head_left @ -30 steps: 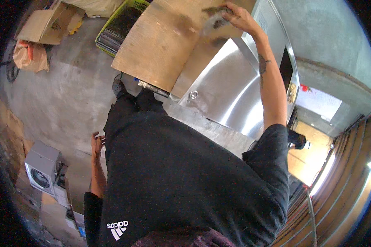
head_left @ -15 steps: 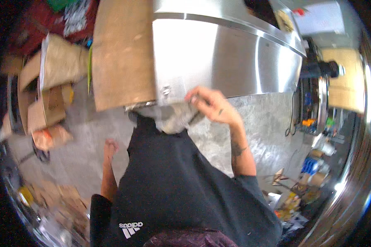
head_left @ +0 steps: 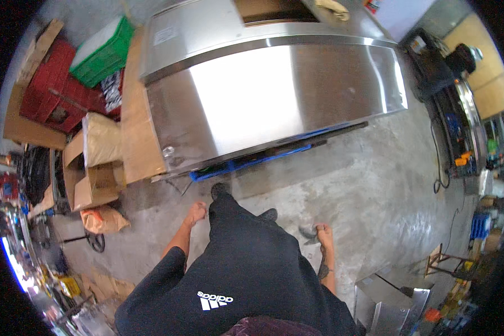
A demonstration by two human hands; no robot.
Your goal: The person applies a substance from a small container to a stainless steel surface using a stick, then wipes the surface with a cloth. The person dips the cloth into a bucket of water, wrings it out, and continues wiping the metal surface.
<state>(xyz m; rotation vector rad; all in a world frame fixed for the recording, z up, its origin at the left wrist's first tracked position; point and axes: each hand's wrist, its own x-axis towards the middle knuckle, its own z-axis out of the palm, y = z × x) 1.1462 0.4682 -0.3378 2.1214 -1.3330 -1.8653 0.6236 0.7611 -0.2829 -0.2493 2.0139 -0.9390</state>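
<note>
My left hand hangs beside my body over the concrete floor, its fingers curled in and nothing visible in them. On the other side, my right hand is closed. A soft-looking grey thing shows against its fingers; its kind is too blurred to tell. In front of me stands a long stainless steel cabinet, with both hands apart from it. A tan glove-like piece lies on its top, near a rectangular opening.
Blue and dark rails show under the cabinet. A cardboard sheet, open carton, green crate and red crates crowd the left. At lower right stands a metal box; a tool-laden rack is farther right.
My view has drawn back from the cabinet. My right hand, which was at the cabinet's lower edge with a greyish, cloth-like thing, has dropped to my side. More floor and cabinet show now.
</note>
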